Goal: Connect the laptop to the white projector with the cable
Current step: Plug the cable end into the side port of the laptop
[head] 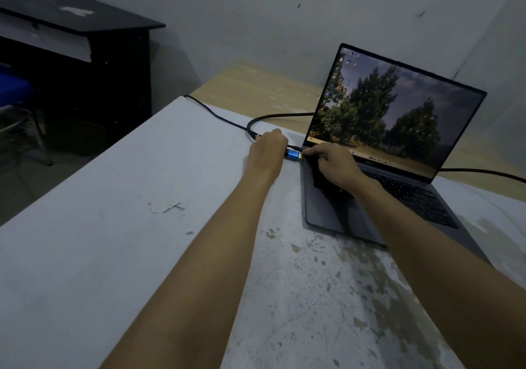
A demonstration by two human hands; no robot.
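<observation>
An open grey laptop [398, 186] stands on the white table [113, 226], its screen lit with a picture of trees. My left hand [269, 148] grips the blue plug [293, 155] of a black cable [256, 119], the plug's metal tip at the laptop's left edge. My right hand [331, 164] rests on the laptop's rear left corner, fingers pressing near the hinge. The cable loops behind the screen and comes out on the right. No white projector is in view.
A thinner black wire [210, 111] runs over the table's far left edge. A black desk [85, 41] stands at the left by the wall, with a blue chair [14, 90] beside it. A wooden tabletop [256, 90] lies behind the laptop.
</observation>
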